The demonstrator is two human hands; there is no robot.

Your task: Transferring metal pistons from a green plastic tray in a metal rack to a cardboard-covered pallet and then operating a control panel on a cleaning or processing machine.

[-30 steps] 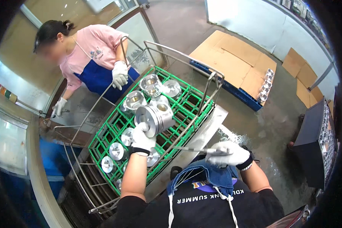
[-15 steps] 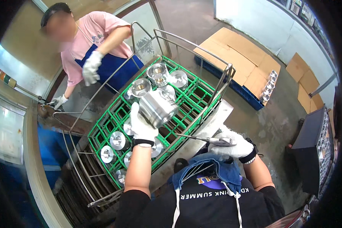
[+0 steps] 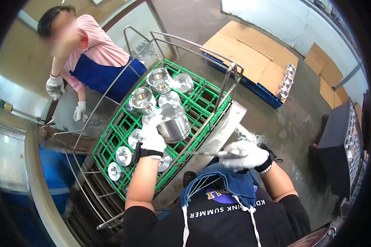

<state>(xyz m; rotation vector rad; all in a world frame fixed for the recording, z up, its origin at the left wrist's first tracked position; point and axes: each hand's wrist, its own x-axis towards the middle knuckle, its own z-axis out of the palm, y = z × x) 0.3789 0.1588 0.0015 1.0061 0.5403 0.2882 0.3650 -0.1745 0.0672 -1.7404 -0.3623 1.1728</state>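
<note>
In a white glove, my left hand (image 3: 152, 138) is closed around a large silver engine piston (image 3: 174, 125), held above a green wire rack (image 3: 212, 88). My right hand (image 3: 253, 155), also gloved, grips an air blow gun (image 3: 233, 153), blurred by motion; its thin nozzle points left, below the held piston. Upright in the rack stand a piston (image 3: 143, 100) just beyond my left hand and another piston (image 3: 159, 78) at the far end. Several more sit lower in its cells, among them a piston (image 3: 123, 156) to the left of my wrist.
A steel rail frame (image 3: 181, 40) surrounds the rack. At far left stands a co-worker (image 3: 99, 74) in a blue apron and white gloves. Cardboard (image 3: 245, 53) covers a blue pallet (image 3: 257, 89) with a row of metal parts. A dark box (image 3: 336, 152) of metal parts stands at right.
The held piston has turned from tilted to more upright. My right hand and the air blow gun have shifted a little. The co-worker's hands have moved left and down, away from the apron.
</note>
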